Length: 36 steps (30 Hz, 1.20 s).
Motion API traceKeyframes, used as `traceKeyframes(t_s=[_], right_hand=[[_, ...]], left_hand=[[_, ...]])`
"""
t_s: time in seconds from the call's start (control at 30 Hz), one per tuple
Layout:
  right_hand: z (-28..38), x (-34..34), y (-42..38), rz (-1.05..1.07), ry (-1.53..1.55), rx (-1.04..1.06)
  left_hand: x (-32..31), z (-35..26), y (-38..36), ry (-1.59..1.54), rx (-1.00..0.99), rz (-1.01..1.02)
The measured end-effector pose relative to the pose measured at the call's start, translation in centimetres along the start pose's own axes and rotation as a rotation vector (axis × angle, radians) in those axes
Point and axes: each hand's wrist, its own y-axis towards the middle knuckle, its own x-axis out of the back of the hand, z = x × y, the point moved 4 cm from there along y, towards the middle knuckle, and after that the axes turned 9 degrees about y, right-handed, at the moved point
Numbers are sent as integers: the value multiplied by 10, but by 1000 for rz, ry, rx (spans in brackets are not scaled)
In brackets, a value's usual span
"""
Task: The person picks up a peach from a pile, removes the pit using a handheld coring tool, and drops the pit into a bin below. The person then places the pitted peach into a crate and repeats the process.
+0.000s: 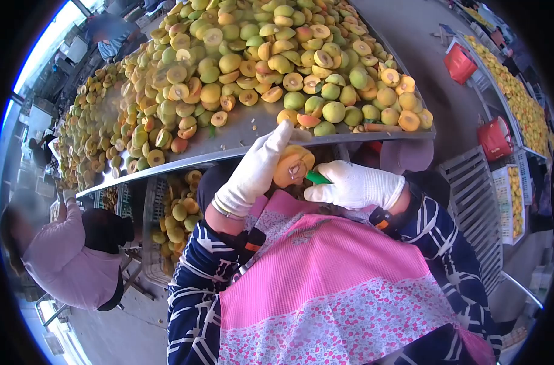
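My left hand [251, 173], in a white knit glove, is closed around the side of a halved yellow peach [292, 167]. The cut face with its pit area is turned toward my right hand [363, 185]. That hand, gloved in white too, grips a tool with a green handle [317, 177]. The tool's tip is at the cut face of the fruit; its exact shape is hidden. Both hands are in front of the metal table's edge [228, 153], above my pink apron [337, 249]. A large pile of halved peaches [258, 67] covers much of the table.
A crate of peaches [178, 213] stands below the table at left. Another person [76, 258] sits there, working at the same table. At right are a slatted plastic crate [471, 194], red bags [494, 139] and a second fruit-covered table [508, 91].
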Motion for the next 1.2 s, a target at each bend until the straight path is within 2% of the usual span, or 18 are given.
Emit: traceKeyframes(t_s=[0.03,0.07,0.1,0.13,0.2,0.23,0.33,0.43,0.47,0.6,0.67,0.77,0.8,0.9,0.97,1.03,1.17,1.2], right_hand=[[1,2,2,-58,145,26],[0,-3,1,-43,471,-144],[-3,-11,7,-30,692,-121],[1,-20,9,26,774,-132],[5,-39,17,101,936,-172],[6,-41,19,134,943,-179],[9,-35,23,217,873,-183],[13,-23,26,86,350,-87],[14,-21,26,114,332,-107],[13,-27,17,418,917,-213],[12,-27,16,439,970,-214],[16,-27,15,406,881,-182],[19,-26,13,390,830,-153],[17,-25,14,500,892,-190],[13,-27,16,570,1025,-226],[8,-33,18,575,1180,-225],[-1,-20,15,607,1113,-103],[-10,-15,17,563,1024,-176]], left_hand=[[-3,-4,-4,-31,-136,-123],[-10,-3,-6,-63,-276,-247],[-15,0,-9,-96,-417,-370],[-20,11,-7,-125,-452,-413],[-16,21,-3,-441,-378,-402],[-12,22,-2,-543,-332,-367],[-14,10,-12,-513,-299,-445],[-13,15,-14,-325,-396,-578],[-13,15,-14,-354,-387,-584],[-11,0,-15,-388,-409,-360],[-12,-5,-13,-430,-455,-278],[-9,-11,-19,-105,-317,-388],[-7,-13,-19,4,-428,-349],[-4,-20,-19,-30,-423,-205],[-16,-22,-12,-380,-380,-76],[-20,-13,1,-563,-453,10],[3,11,-9,-681,-284,-222],[15,16,-18,-616,-282,-349]])
